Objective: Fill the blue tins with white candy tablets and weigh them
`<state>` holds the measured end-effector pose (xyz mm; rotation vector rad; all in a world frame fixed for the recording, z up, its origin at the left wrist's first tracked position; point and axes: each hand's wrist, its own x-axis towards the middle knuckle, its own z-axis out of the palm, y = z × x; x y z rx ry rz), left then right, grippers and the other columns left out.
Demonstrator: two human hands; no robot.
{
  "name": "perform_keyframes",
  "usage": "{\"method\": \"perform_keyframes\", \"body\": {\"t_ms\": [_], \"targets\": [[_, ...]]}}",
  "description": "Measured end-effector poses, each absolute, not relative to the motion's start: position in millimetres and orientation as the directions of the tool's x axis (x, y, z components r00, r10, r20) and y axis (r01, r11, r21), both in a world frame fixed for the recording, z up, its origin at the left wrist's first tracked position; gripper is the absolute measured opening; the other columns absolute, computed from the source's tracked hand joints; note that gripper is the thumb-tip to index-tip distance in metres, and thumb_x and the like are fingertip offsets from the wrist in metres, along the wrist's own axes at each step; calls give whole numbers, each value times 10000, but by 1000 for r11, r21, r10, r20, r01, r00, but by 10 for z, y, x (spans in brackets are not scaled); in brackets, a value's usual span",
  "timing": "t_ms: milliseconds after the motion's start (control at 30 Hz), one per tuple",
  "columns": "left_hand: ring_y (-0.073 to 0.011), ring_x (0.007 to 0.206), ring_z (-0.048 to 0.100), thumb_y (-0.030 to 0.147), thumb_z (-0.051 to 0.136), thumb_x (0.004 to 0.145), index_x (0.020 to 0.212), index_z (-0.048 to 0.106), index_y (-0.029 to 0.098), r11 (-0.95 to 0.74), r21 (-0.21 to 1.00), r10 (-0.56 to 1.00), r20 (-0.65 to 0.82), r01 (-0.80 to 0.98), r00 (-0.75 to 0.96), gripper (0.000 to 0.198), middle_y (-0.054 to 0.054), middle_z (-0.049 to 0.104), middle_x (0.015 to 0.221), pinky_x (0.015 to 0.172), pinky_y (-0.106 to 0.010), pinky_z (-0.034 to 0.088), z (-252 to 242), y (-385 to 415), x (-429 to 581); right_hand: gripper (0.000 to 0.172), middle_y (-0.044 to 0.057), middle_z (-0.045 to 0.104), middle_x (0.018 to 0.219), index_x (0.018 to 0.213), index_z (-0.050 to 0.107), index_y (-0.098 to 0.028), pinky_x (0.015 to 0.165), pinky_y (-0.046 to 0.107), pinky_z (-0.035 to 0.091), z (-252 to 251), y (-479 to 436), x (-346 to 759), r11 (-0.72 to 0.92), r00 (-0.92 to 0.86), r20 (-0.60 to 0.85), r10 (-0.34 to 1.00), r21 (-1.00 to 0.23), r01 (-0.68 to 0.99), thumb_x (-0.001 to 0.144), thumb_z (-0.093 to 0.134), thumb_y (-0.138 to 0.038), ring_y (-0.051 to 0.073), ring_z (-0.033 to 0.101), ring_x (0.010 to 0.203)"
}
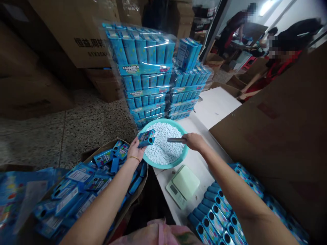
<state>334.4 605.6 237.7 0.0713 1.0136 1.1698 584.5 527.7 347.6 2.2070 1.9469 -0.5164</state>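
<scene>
Pink clothing (pixel 158 234) nearest; left hand (pixel 135 150) grips a candy box (pixel 145 138), right hand (pixel 194 141) a metal tool (pixel 175 140); wrapped packs (pixel 145 69) crowd just beyond the basin (pixel 167 166).

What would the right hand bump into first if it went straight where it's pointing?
The gray tool in the right hand would probably meet the blue box in the left hand first. Height is unclear, so it might touch the white pieces below sooner.
</scene>
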Motion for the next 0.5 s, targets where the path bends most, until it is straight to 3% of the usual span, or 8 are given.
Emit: {"method": "perform_keyframes", "body": {"t_ms": [67, 233, 500], "targets": [[-233, 982, 578, 152, 509, 794, 1045, 554, 235, 419, 553, 798, -602, -720, 2, 269, -102, 586, 1125, 765, -421, 507, 2365, 6078, 3235, 194, 82, 634, 947, 949, 607, -263, 679, 310, 400, 3052, 5238, 5842, -260, 164, -443, 881, -164, 951, 774, 534, -306, 231, 576, 865], [-232, 974, 578, 157, 501, 796, 1010, 565, 220, 425, 576, 820, -572, -698, 27, 232, -94, 611, 1072, 765, -422, 507, 2262, 6095, 3117, 287, 93, 629, 983, 1083, 538, -257, 690, 335, 406, 2214, 5318, 5438, -283, 128, -443, 887, -304, 910, 815, 459, -322, 251, 574, 890], [-221, 979, 575, 149, 492, 799, 956, 573, 204, 403, 555, 837, -545, -727, 47, 185, -90, 610, 1072, 783, -398, 506, 2238, 6106, 3095, 262, 23, 617, 991, 1031, 556, -213, 747, 246, 410, 1996, 5389, 5439, -242, 19, -355, 935, -598, 764, 785, 502, -289, 159, 559, 879]]}}
